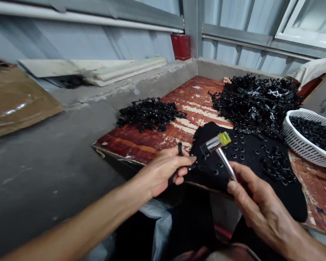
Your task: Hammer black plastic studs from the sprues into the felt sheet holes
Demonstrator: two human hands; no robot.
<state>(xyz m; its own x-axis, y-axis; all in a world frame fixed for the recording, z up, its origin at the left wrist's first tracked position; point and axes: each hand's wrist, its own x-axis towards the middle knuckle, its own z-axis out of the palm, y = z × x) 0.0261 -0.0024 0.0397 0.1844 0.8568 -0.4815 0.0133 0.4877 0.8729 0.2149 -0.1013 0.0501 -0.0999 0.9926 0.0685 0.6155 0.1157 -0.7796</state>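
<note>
My right hand (256, 201) grips the metal handle of a small hammer (214, 144) with a yellow face on one end and a dark face on the other. Its head is over a black cloth (203, 177). Fingers closed, my left hand (170, 165) holds a slim black part (180, 148) at the cloth's left edge; its exact kind is unclear. Small round black pieces (235, 148) stand in rows on the cloth. To their right lies a loose heap of small black parts (279, 166).
Behind the cloth rises a large tangle of black parts (258, 101). A smaller pile (149, 114) lies on the worn red tabletop (125, 143). At the right stands a white basket (301, 139) of black pieces. A red tin (180, 47) sits on the concrete ledge.
</note>
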